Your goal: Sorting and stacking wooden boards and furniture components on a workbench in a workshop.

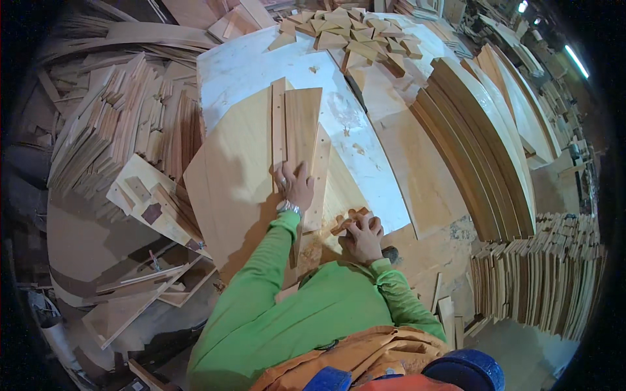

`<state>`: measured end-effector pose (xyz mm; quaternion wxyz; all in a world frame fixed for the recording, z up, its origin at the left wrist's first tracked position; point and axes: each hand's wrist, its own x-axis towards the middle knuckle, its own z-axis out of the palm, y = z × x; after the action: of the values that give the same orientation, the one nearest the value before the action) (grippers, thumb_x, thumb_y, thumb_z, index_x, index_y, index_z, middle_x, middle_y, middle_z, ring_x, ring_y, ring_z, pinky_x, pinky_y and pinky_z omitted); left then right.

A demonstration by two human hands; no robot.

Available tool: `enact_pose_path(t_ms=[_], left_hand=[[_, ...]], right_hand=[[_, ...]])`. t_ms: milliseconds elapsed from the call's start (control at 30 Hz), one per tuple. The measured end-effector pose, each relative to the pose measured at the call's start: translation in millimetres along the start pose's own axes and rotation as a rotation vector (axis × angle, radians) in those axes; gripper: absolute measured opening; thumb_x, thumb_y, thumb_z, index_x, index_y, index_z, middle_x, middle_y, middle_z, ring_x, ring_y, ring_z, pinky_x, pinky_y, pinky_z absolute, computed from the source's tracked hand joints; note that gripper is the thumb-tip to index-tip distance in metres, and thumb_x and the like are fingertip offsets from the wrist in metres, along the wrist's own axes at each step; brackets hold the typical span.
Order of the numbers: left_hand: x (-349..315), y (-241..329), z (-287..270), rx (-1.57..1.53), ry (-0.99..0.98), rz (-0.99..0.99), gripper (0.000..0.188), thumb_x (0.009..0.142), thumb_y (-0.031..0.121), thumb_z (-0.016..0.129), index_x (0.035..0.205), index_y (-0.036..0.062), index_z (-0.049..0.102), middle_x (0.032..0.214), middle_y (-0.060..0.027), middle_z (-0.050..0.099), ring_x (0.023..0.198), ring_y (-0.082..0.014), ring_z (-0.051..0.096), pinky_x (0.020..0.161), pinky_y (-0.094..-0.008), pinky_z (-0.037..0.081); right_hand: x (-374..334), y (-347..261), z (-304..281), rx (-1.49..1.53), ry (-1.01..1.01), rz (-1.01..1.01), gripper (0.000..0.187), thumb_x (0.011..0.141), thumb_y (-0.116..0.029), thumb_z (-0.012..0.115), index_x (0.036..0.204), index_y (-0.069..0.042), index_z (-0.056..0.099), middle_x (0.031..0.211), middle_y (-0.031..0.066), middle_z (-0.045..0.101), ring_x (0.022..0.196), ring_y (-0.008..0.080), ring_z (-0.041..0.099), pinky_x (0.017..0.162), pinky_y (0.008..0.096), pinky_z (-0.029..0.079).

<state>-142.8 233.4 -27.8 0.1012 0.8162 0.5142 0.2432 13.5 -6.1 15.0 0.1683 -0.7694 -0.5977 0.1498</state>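
Note:
My left hand [297, 189], a watch on its wrist, lies with fingers spread on a long tapered wooden board [302, 124]. That board sits between a narrow wooden strip [279, 120] on its left and another strip with small holes [319, 179] on its right. Beneath them is a large pale wooden panel [228, 153] with angled edges. To the right, my right hand [365, 240] has its fingers curled over a small brown wooden grip with a scalloped edge [338, 227], at the near right of the panel. The hand partly hides this grip.
Several small triangular wood pieces [355, 36] are heaped at the far end of the white work surface [251, 72]. Curved wooden parts [473, 140] stand on the right, beside a stack of thin boards [535, 280]. Piled wood strips [117, 124] and a small wooden jig [153, 205] are at left.

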Motion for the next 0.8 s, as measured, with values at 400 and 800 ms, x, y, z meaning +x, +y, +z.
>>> enact_pose_path(t_ms=[400,800], left_hand=[[-33,9,-6,-0.071,-0.015,-0.045,0.060,0.093,0.026,0.074,0.150,0.0136,0.059,0.160,-0.0353,0.031,0.148,-0.0560,0.024,0.123,-0.0656,0.024],[-22,50,-8,-0.103,0.086,-0.431,0.091,0.092,0.063,0.068,0.161,0.0079,0.045,0.169,-0.0454,0.014,0.159,-0.0614,0.004,0.125,-0.0719,0.017]], right_hand=[[-19,-2,2,-0.053,-0.116,0.086,0.044,0.086,-0.044,0.081,0.126,-0.032,0.069,0.147,0.0041,0.051,0.141,0.0538,0.036,0.112,0.0746,0.033],[-87,36,-27,-0.077,-0.065,0.031,0.035,0.098,-0.021,0.061,0.127,-0.038,0.069,0.141,0.0020,0.054,0.133,0.0513,0.044,0.107,0.0727,0.040]])
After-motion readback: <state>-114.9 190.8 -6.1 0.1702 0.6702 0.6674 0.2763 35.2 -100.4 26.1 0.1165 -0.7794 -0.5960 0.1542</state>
